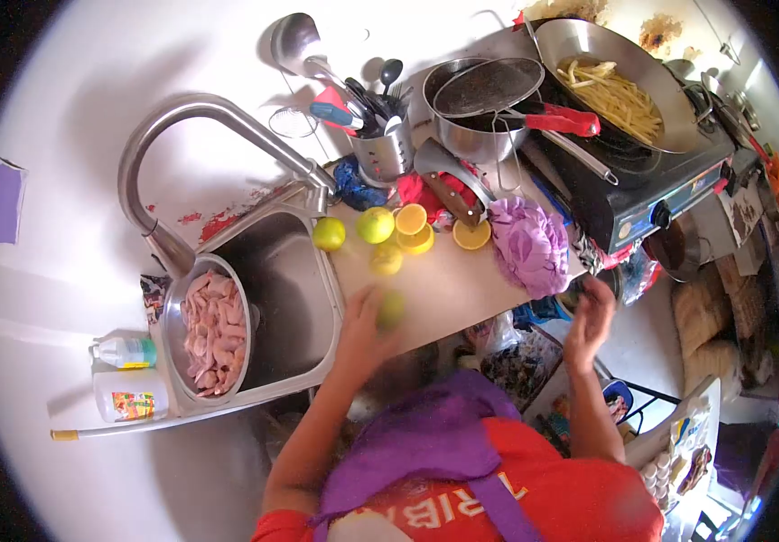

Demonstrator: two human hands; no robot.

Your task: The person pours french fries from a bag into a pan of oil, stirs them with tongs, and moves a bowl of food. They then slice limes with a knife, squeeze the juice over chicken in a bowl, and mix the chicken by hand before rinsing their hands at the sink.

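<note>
Near the counter's front edge, my left hand (364, 327) is blurred, its fingers closed around a green-skinned orange (391, 309), which is blurred too. A yellowish citrus piece (387, 260) lies just beyond it. Farther back are a whole green orange (328, 234), a yellow-green one (375, 225) and cut orange halves (415, 238) with the flesh showing. Another cut half (471, 235) lies beside a knife with a brown handle (451, 199). My right hand (591, 323) hangs off the counter's right corner, fingers apart and nothing visible in them, near a bunched purple plastic bag (531, 246).
At left, a bowl of raw chicken pieces (215, 332) sits over the steel sink (292, 303) under a curved tap (200, 104). A utensil holder (384, 155) and a pot with a strainer (475, 135) stand behind. On the right stove (669, 199) is a pan of cut potato strips (620, 98).
</note>
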